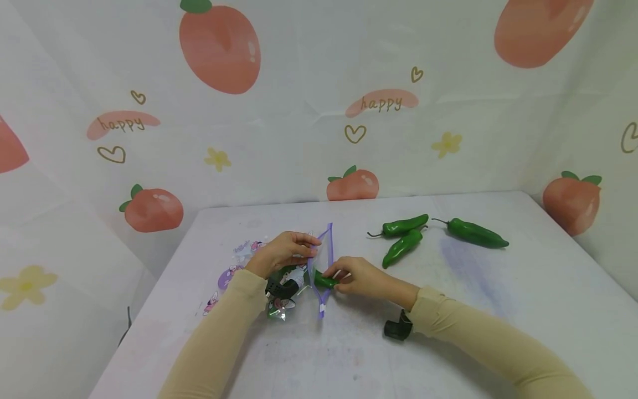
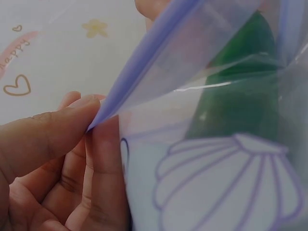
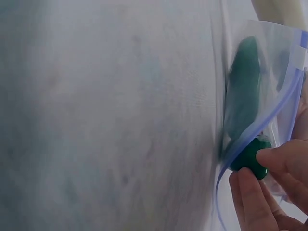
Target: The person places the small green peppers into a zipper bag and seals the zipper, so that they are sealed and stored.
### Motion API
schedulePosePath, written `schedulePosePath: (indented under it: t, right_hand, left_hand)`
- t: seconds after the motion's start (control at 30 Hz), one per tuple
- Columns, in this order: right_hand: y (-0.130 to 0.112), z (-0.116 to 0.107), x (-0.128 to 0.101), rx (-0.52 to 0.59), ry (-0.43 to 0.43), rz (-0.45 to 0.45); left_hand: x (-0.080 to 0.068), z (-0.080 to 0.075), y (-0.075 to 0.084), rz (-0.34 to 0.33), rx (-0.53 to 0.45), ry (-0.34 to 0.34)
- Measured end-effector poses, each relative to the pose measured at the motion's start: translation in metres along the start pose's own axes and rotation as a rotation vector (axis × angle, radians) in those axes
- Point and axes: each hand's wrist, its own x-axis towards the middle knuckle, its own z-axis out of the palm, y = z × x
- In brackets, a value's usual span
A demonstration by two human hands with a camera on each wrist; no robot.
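- Zip bag [image 1: 299, 271]: clear plastic with a purple zip strip and purple cartoon print, lying on the table's left half, its mouth facing 3 o'clock. The left wrist view shows a shell outline printed on the film [image 2: 226, 187] and green showing through it.
- My left hand [image 1: 284, 252]: at 9 o'clock of the bag mouth, thumb and fingers curled and pinching the upper zip edge, lifting it so the mouth gapes. In the left wrist view my thumb [image 2: 43, 134] presses the purple strip against my fingers.
- Pepper in the bag mouth [image 1: 325, 281]: green, partly inside the bag, its stem end out toward 3 o'clock. The right wrist view shows its body [image 3: 243, 101] behind the film and its stem end [image 3: 250, 159] at the zip line.
- My right hand [image 1: 359, 277]: at 3 o'clock of the bag mouth, fingers curled and gripping the pepper's stem end.
- Three loose peppers: green, lying on the table at about 1 o'clock of my right hand, well apart from the bag. Two lie close together [image 1: 399, 226] [image 1: 402, 247]; the third [image 1: 476, 234] lies just to their 3 o'clock.
- Table [image 1: 523, 310]: white top, faintly smudged with purple.
- Backdrop [image 1: 319, 111]: white sheet printed with peaches, hearts, flowers and the word "happy".
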Motion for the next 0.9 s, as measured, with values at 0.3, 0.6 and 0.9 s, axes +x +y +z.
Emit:
schedulePosePath:
  t: [0.3, 0.6, 0.9]
  right_hand:
    - [0.001, 0.005, 0.006, -0.011, 0.022, -0.002]
    - [-0.002, 0.009, 0.013, -0.018, 0.001, 0.061]
    - [-0.005, 0.008, 0.013, 0.034, -0.064, 0.067]
  left_hand:
    - [-0.001, 0.000, 0.001, 0.003, 0.003, 0.006]
    - [-0.001, 0.000, 0.001, 0.000, 0.016, 0.009]
    - [-0.002, 0.001, 0.002, 0.001, 0.025, 0.017]
